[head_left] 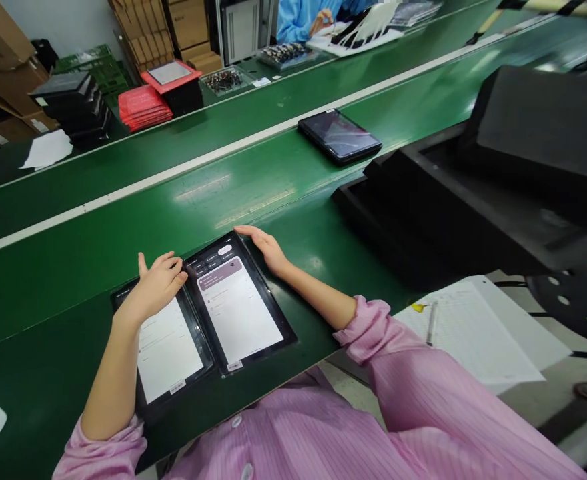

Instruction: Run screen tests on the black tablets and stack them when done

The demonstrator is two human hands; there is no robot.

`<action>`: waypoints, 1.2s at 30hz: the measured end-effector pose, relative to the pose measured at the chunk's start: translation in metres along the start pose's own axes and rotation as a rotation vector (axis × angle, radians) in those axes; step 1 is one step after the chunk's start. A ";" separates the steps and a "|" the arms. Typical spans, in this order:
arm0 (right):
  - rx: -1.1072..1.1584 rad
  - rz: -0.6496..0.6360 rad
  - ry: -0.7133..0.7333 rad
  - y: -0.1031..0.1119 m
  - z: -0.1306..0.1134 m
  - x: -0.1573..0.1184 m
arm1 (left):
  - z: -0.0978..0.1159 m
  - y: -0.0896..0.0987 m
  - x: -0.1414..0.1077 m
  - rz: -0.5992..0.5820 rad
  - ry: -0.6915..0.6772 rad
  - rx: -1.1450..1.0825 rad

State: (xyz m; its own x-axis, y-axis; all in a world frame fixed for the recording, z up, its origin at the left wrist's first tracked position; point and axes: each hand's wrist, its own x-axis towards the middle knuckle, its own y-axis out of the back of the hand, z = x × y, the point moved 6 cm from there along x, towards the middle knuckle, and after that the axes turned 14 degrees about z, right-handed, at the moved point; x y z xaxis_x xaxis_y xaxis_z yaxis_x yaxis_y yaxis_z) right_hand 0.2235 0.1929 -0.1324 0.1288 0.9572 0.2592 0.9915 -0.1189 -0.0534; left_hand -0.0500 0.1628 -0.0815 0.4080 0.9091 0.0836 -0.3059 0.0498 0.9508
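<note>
Two tablets lie side by side on the green work surface, both with lit white screens. Over the upper part of the left tablet [171, 343] is my left hand [156, 287], its fingers apart and their tips near the inner edge of the other tablet. The right tablet [246, 310] shows a notification panel with dark tiles along its top. My right hand [266, 248] rests by this tablet's upper right corner, fingers stretched out along the edge. Part of the left tablet is hidden under my left hand and forearm.
A third tablet [341, 135] lies farther back on the green belt. Black foam trays [498, 167] stack up on the right, above papers [468, 330] with a pen [431, 323]. Across the line are red pads [144, 108], black trays [76, 107] and a co-worker's blue sleeve [293, 21].
</note>
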 end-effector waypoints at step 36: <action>-0.561 -0.323 0.370 -0.005 -0.012 -0.011 | -0.061 0.020 -0.005 -0.204 0.234 -0.205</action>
State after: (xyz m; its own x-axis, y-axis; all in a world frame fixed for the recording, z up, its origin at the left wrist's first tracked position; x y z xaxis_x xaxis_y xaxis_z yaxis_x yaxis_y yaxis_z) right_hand 0.2176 0.1795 -0.1230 -0.2701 0.8278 0.4916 0.8298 -0.0588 0.5549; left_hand -0.1101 0.1845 -0.0813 0.2778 0.9408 -0.1944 -0.4143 0.2999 0.8593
